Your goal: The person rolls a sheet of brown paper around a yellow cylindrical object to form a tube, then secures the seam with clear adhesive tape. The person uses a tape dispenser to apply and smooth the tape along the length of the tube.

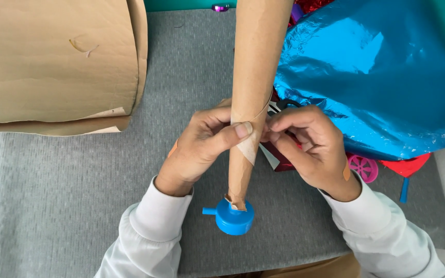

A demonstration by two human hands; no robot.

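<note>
Fingers: we curl our left hand (202, 146) around the tall brown paper cone (253, 87), thumb pressing its pale tape strip (248, 148).
Right hand (310, 144): fingertips pinched closed at the cone's side.
Cone tip: we see it resting in the blue plastic cap (231, 217) on the grey felt mat (78, 206).

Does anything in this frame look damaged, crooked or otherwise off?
Yes: the narrow end of the brown paper cone is torn and ragged where it meets the blue plastic cap. A tape strip lies slanted across its seam under the left hand. The right hand pinches beside it.
</note>
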